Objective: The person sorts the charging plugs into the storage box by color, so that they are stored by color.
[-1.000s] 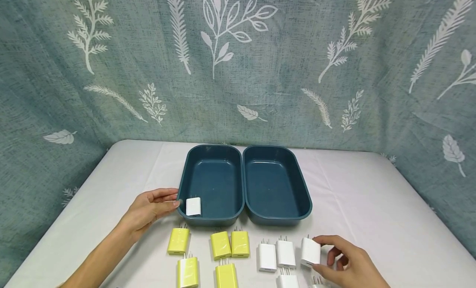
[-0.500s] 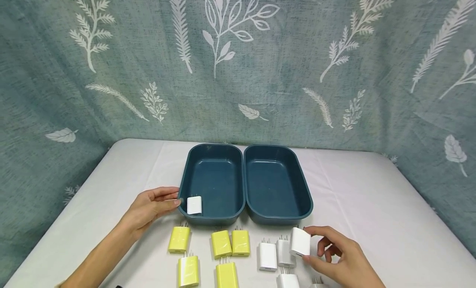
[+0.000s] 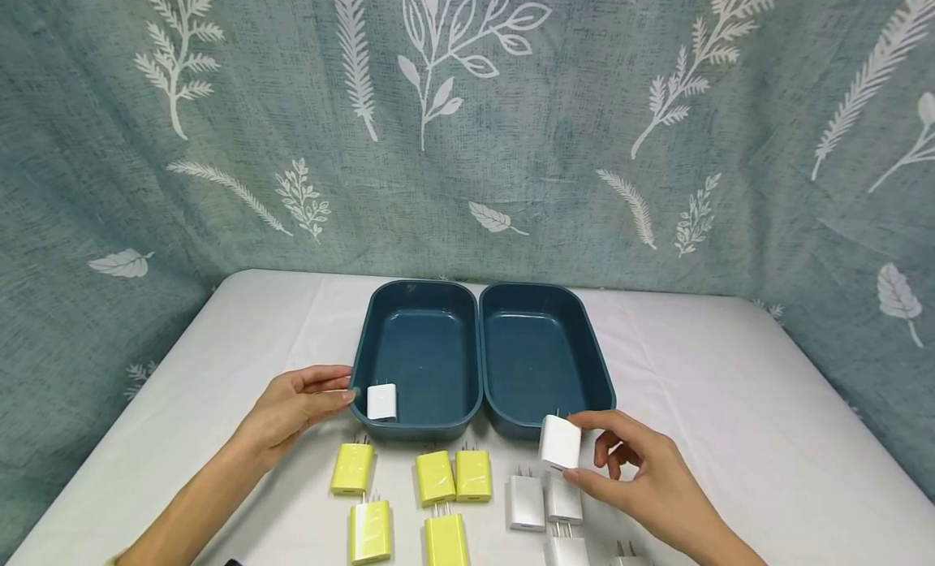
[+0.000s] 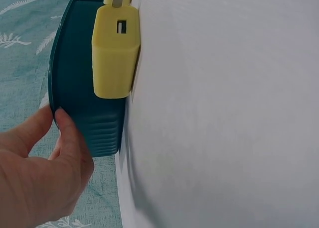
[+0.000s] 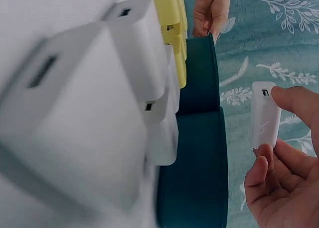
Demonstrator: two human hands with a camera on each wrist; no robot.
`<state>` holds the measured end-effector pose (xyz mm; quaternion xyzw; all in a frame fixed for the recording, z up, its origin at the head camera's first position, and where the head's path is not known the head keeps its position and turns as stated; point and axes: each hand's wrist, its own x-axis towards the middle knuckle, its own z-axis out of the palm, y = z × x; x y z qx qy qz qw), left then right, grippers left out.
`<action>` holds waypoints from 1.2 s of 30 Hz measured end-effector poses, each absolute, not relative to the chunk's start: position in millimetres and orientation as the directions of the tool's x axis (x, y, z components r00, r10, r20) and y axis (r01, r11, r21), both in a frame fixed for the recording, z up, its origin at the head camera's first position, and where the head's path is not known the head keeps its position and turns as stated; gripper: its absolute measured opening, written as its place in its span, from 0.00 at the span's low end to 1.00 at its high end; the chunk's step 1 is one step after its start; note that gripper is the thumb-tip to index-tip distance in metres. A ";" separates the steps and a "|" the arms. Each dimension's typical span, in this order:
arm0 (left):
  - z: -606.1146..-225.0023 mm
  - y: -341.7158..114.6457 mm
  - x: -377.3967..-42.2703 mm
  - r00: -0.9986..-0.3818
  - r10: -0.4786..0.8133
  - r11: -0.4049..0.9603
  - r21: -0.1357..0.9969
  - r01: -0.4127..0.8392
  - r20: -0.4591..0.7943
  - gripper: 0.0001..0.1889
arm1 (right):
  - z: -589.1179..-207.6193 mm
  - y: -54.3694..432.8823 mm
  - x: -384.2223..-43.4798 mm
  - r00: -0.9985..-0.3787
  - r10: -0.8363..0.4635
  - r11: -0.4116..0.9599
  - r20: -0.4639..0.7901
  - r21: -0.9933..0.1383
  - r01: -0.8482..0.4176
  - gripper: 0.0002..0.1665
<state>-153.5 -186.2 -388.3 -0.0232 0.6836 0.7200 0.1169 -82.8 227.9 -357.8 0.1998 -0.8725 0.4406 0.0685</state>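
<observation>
My right hand (image 3: 643, 473) pinches a white USB wall charger (image 3: 560, 442) between thumb and fingertips, raised above other white chargers (image 3: 526, 503) and near the front of the right dark-blue tray (image 3: 548, 351). In the right wrist view, its USB port shows on the held charger (image 5: 265, 116). On the other side, my left hand (image 3: 295, 408) pinches the rim of the left dark-blue tray (image 3: 424, 355); in the left wrist view, thumb and finger meet at that tray's edge (image 4: 75, 63). One white charger (image 3: 381, 402) lies in the left tray's near left corner.
Several yellow chargers (image 3: 352, 468) lie on the white cloth in front of the left tray. More white chargers (image 3: 567, 550) sit at the lower right, partly cut off by the frame. A patterned green-blue curtain (image 3: 467, 144) hangs behind the table.
My right hand has lifted the white charger from the table and carried it left and toward the right tray. The left hand stays at its tray rim.
</observation>
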 end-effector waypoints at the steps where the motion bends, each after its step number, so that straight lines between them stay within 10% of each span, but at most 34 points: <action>1: -388.2 -186.3 -153.5 -0.972 0.137 -0.038 0.979 -0.200 -0.193 0.30 | -356.8 226.1 -84.4 -0.908 -0.294 0.526 0.299 -0.743 -0.414 0.26; 36: -386.4 -184.6 -153.2 -0.969 0.134 -0.036 0.976 -0.216 -0.209 0.31 | -345.0 119.4 -166.9 -0.864 -0.442 0.440 0.243 -0.780 -0.444 0.27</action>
